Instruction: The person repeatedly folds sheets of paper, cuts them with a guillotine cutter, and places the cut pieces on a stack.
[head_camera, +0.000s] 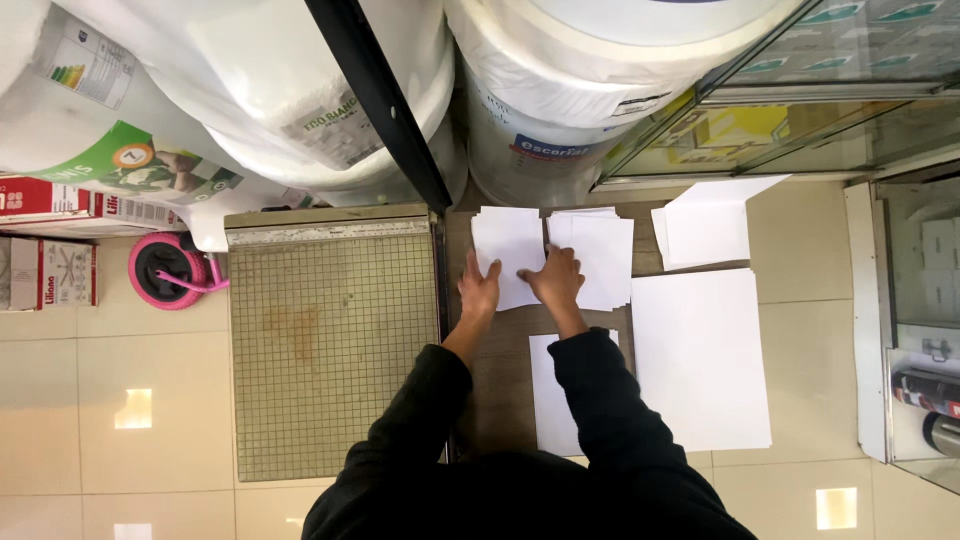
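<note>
Two hands flat on small stacks of white paper beside a paper cutter.

The left hand lies open on the left paper stack; the right hand, fingers spread, presses the right paper stack, holding nothing. The paper cutter lies at nine o'clock from them. The big white rolls at twelve o'clock are cut off by the frame, with labels too small to read. A red and white box lies far at nine o'clock.
</note>
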